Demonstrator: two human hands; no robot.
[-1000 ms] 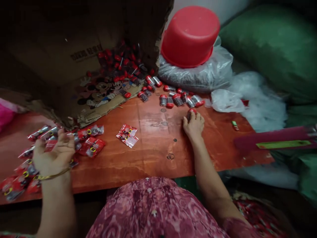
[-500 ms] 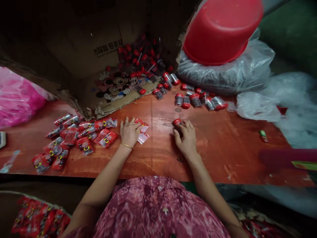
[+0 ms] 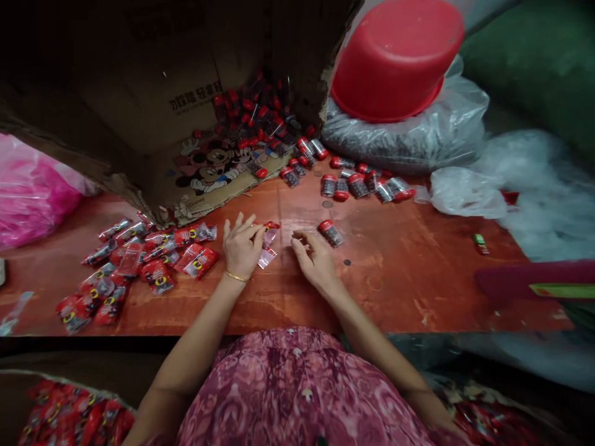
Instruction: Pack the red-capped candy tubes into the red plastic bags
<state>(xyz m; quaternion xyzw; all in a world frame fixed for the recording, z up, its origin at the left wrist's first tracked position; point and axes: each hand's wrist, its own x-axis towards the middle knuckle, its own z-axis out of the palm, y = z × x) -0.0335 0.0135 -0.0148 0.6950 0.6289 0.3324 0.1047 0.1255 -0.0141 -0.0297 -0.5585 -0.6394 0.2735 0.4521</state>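
Note:
At the middle of the table, my left hand (image 3: 242, 248) pinches the edge of a red printed plastic packet (image 3: 269, 235) between thumb and fingers. A pale, clear part of a packet lies just below it. My right hand (image 3: 313, 257) is to the right, its fingers loosely curled and slightly apart, with nothing visible in them. Just beyond that hand, a small clear jar with a red lid (image 3: 330, 233) and dark contents lies tilted on its side, untouched. Left of my left hand is a pile of filled red packets (image 3: 153, 251).
A cardboard box (image 3: 199, 204) on its side holds many red-lidded jars, some spilling onto the red table (image 3: 395, 291). A red basin (image 3: 395, 62) rests upside down on a full clear bag (image 3: 404, 142). Pink bags (image 3: 32, 192) stand far left.
My right hand has let go of the red-lidded jar and moved left, toward my left hand. The fingers of my left hand have closed on the packet's edge. The view has shifted slightly.

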